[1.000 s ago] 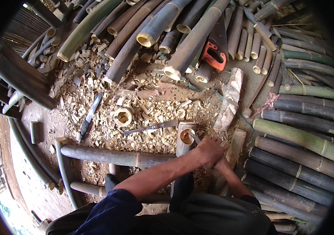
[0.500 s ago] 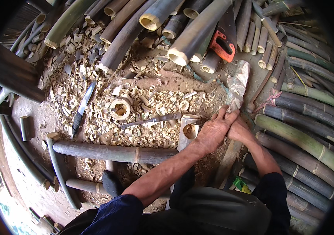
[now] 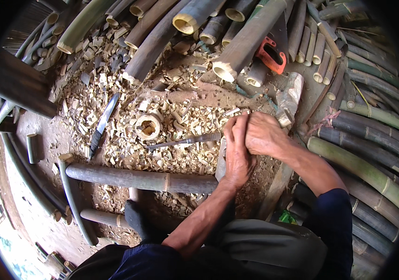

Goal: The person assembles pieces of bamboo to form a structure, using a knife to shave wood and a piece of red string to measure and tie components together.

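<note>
My left hand [image 3: 239,151] bends over a pale grey bamboo piece [image 3: 221,161], covering most of it; only its left side shows. Close against it, my right hand [image 3: 266,134] is curled with the fingers pointing down. Both hands look closed, and what lies in them is hidden by fingers and knuckles. A chisel-like tool with a long handle [image 3: 202,138] lies on the shavings just left of my hands. Farther left rest a short hollow bamboo ring [image 3: 158,127] and a knife [image 3: 107,114] with a dark handle.
A pale wooden block [image 3: 291,91] stands beyond my right hand. A saw with an orange handle [image 3: 281,66] leans among cut bamboo poles [image 3: 246,39]. More bamboo [image 3: 365,163] is stacked at the right. A low bamboo frame [image 3: 138,178] lies before my feet, with wood chips [image 3: 115,144] around.
Both hands have come left from the end of the wooden block to the bamboo piece. My left hand now covers that piece's side opening, and my right hand has turned over beside it.
</note>
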Tool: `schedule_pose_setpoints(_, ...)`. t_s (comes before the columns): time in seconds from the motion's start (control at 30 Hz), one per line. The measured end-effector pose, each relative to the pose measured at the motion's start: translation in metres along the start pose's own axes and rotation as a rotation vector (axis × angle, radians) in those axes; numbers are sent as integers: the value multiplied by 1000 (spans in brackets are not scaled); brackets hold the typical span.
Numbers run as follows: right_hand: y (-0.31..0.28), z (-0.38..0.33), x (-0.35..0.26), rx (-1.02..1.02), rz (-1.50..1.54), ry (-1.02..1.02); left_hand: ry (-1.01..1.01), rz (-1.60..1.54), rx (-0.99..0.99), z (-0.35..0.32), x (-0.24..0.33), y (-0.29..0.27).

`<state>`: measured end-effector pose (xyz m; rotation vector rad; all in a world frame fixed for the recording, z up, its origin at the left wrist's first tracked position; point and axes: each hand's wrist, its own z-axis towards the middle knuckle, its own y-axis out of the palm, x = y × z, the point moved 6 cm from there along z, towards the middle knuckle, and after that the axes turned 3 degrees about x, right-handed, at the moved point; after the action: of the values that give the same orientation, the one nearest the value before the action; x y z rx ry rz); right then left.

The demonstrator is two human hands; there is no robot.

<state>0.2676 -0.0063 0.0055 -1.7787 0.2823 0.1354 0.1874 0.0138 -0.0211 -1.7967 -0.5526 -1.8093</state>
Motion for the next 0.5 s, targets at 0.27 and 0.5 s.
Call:
schedule_pose_setpoints(0.27, 62, -86, 34, -314, 257, 46, -114, 169, -354, -34, 7, 53)
schedule_pose_setpoints(0.5, 107, -131, 42, -492, 536, 247, -243, 273, -685, -46, 0, 68)
